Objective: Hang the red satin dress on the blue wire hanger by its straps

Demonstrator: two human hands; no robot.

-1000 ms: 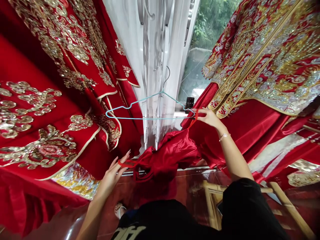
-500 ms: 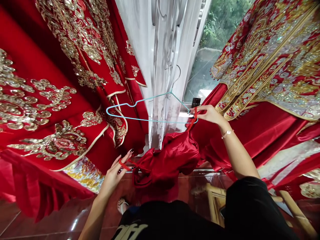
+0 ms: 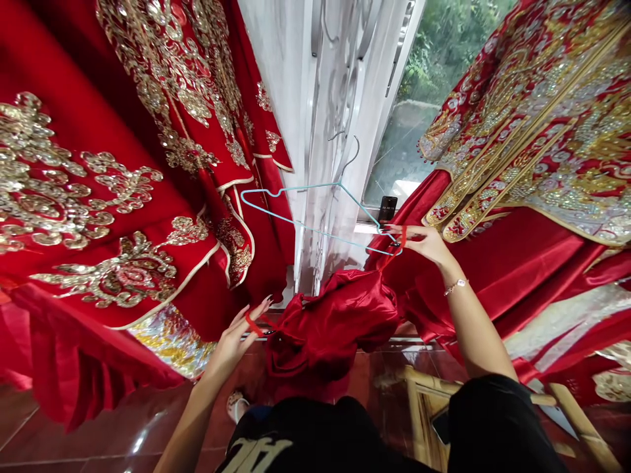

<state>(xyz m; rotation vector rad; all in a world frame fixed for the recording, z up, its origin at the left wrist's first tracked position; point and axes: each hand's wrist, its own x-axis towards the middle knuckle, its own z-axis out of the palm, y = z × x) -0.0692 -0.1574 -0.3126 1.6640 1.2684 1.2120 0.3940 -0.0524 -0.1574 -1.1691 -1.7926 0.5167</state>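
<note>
A light blue wire hanger (image 3: 315, 213) hangs by its hook in front of white curtains (image 3: 335, 131). My right hand (image 3: 424, 242) pinches a thin red strap (image 3: 397, 246) at the hanger's right end. My left hand (image 3: 236, 338) pinches the other red strap (image 3: 254, 325) lower down at the left. Between the two straps a plain red satin garment (image 3: 330, 325) sags in a bunch below the hanger.
Red robes with gold embroidery hang on the left (image 3: 108, 197) and on the right (image 3: 532, 131). A small black device (image 3: 387, 207) sits on the window sill. A bamboo stool (image 3: 493, 407) stands at the lower right on the glossy red floor (image 3: 123, 440).
The hanger has tilted, its right end dropping and left end rising. My right hand has moved a little lower with its strap at the hanger's end. My left hand keeps its strap.
</note>
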